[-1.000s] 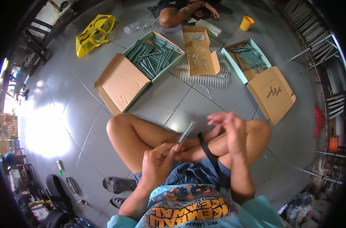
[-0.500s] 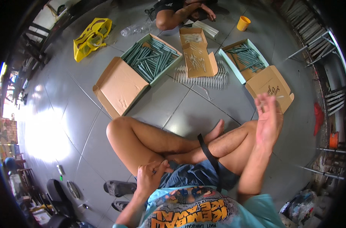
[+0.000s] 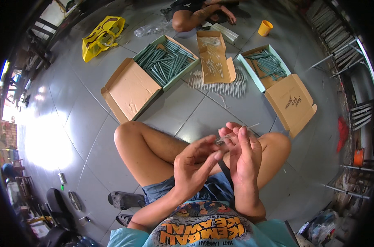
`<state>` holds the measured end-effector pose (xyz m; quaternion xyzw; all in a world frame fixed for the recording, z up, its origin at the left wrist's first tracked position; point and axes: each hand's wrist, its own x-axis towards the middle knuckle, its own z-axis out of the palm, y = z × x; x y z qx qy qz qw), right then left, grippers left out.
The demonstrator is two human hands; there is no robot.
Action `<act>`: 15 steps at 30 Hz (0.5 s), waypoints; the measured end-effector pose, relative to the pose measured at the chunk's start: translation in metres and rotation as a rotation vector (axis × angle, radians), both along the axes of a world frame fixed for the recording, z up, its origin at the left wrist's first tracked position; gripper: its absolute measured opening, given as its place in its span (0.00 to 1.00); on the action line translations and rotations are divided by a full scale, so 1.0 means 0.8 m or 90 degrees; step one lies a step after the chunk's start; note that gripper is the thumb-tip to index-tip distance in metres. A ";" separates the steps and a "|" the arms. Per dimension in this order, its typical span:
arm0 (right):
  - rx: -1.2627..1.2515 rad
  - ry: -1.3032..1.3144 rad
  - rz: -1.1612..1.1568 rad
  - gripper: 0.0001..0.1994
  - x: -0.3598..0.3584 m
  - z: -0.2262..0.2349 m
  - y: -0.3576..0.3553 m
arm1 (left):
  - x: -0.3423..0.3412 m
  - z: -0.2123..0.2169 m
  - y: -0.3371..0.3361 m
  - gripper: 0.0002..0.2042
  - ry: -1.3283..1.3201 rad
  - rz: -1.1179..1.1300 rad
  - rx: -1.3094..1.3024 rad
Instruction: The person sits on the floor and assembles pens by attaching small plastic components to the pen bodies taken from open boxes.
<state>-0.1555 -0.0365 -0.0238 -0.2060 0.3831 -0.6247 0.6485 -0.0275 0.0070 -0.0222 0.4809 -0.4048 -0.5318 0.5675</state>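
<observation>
My right hand [image 3: 245, 154] is raised above my lap, its thumb and fingers closed on a small clear plastic piece [image 3: 220, 140]. A thin pale tip of it sticks out past the thumb to the right. My left hand [image 3: 195, 162] reaches in from the left, thumb and fingers apart, its fingertips at the wider end of the piece. Whether they touch it I cannot tell. Ahead, an open cardboard box [image 3: 232, 73] holds similar clear pointed pieces [image 3: 213, 68], and more lie in rows on the floor [image 3: 220, 89] around its near end.
A larger open box [image 3: 131, 92] at the left is full of dark green sticks [image 3: 164, 61]. Another open box [image 3: 291, 103] at the right holds fewer. Beyond are a yellow bag [image 3: 100, 39], a yellow cup [image 3: 265, 28] and a seated person [image 3: 195, 18]. Slippers [image 3: 127, 200] lie left of me.
My right hand has come down and left from above the right knee, carrying the clear piece. My left hand has risen from my lap to meet it. The view has shifted slightly.
</observation>
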 end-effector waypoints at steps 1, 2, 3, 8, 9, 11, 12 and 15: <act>0.021 -0.018 0.010 0.09 0.001 0.001 0.003 | -0.005 -0.002 -0.004 0.19 0.016 0.033 -0.020; 0.042 -0.036 0.022 0.09 0.002 0.002 0.008 | -0.007 -0.004 -0.008 0.19 0.032 0.068 -0.040; 0.063 -0.054 0.034 0.09 0.004 0.004 0.013 | -0.004 -0.005 -0.012 0.19 -0.042 0.059 -0.098; 0.110 -0.134 0.090 0.11 0.012 0.006 0.020 | 0.000 0.000 -0.016 0.14 -0.156 0.069 -0.213; 0.120 -0.142 0.105 0.12 0.012 0.006 0.021 | 0.002 -0.001 -0.016 0.13 -0.173 0.078 -0.215; 0.138 -0.163 0.131 0.12 0.014 0.005 0.022 | 0.007 -0.003 -0.016 0.12 -0.211 0.091 -0.220; 0.115 -0.164 0.152 0.12 0.016 0.004 0.023 | 0.008 -0.004 -0.014 0.11 -0.178 0.102 -0.188; 0.057 -0.135 0.185 0.13 0.022 0.001 0.027 | 0.010 -0.002 -0.008 0.09 -0.061 0.129 -0.107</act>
